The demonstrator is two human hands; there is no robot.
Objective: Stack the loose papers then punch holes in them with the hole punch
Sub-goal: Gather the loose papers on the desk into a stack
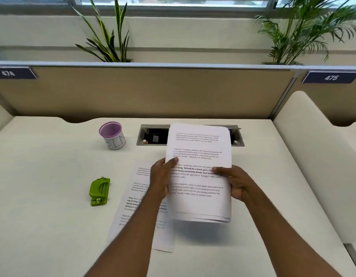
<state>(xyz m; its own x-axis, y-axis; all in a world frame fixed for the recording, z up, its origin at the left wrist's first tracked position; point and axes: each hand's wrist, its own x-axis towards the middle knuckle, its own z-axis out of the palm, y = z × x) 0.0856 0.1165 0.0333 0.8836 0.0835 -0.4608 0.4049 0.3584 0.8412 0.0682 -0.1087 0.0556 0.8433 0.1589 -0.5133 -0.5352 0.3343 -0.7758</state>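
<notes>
A stack of printed white papers (199,204) is held upright above the desk, its lower edge lifted off the surface. My left hand (160,179) grips its left edge with the thumb on the front page. My right hand (234,183) grips the right edge the same way. One loose printed sheet (133,198) lies flat on the desk under my left forearm, partly hidden by it. A small green hole punch (99,191) lies on the desk to the left of the sheet, apart from both hands.
A purple-rimmed mesh cup (112,135) labelled BIN stands at the back left. A recessed cable box (151,135) sits in the desk behind the stack. A beige partition (133,90) closes the desk's far edge, with plants beyond.
</notes>
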